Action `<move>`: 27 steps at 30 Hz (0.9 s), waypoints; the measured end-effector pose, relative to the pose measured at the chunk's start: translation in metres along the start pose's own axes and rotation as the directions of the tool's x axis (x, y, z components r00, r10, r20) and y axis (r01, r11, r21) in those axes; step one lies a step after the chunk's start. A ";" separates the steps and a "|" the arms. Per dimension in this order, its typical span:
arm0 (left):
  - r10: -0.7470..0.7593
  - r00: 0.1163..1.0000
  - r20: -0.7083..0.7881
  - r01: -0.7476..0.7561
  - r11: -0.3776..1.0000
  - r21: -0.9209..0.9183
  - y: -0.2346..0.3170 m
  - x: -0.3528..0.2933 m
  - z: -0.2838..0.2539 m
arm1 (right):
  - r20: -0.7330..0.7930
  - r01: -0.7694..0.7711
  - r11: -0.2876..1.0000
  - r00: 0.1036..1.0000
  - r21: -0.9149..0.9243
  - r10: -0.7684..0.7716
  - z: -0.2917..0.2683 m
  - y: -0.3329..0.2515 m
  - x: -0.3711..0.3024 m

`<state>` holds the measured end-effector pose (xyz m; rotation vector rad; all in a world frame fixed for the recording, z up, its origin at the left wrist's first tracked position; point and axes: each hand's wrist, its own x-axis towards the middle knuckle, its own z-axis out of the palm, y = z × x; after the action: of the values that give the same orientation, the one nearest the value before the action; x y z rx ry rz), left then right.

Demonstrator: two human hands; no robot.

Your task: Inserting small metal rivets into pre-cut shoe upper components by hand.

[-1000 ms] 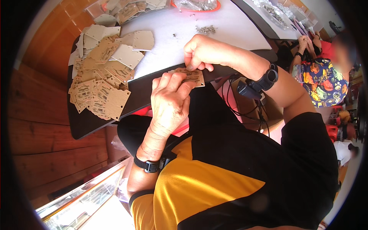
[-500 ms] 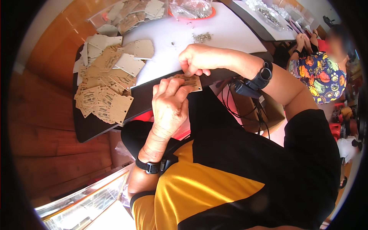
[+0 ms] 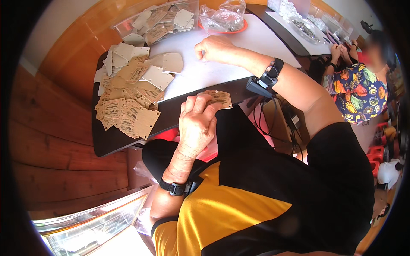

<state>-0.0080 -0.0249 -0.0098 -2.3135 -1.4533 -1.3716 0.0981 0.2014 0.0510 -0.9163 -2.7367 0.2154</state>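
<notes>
My left hand (image 3: 196, 123) is closed on a brown printed card (image 3: 222, 100), holding it at the table's near edge. The card has a small hole near its upper edge. My right hand (image 3: 215, 49) is over the white table surface (image 3: 192, 77), its fingers curled and pressed together; what they hold, if anything, is hidden. The small metal pieces seen there earlier are covered by my right hand and forearm. Left of my hands lies a heap of brown printed cards (image 3: 128, 115), with several pale cards (image 3: 158, 77) turned face down beyond it.
A clear plastic bin (image 3: 158, 21) of cards stands at the back. Beside it, a red tray (image 3: 243, 27) carries a clear plastic bag (image 3: 222, 17). At right, a person in a floral top (image 3: 358, 91) works at another table. Black cables (image 3: 258, 115) hang below my right wrist.
My right hand has left the card and moved away from me over the white surface. My left hand still holds the card. The whole view has shifted slightly.
</notes>
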 end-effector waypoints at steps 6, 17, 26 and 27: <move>0.016 1.000 -0.018 -0.016 1.000 0.007 -0.005 -0.002 0.002 | 0.066 -0.020 0.999 0.998 -0.042 0.023 -0.006 -0.001 -0.006; -0.006 1.000 -0.015 0.006 1.000 0.008 -0.002 0.002 0.001 | -0.132 0.017 0.999 0.991 -0.036 -0.022 -0.006 0.007 -0.022; 0.007 1.000 -0.023 -0.007 1.000 -0.001 0.000 0.003 0.000 | -0.084 0.042 0.995 0.995 -0.088 -0.049 -0.003 0.002 -0.016; 0.010 1.000 -0.027 -0.010 1.000 -0.003 0.000 0.003 0.000 | -0.085 0.040 0.995 0.995 -0.089 -0.047 -0.003 0.003 -0.016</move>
<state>-0.0078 -0.0226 -0.0079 -2.2918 -1.4310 -1.3985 0.1134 0.1943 0.0507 -0.8659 -2.7007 0.0464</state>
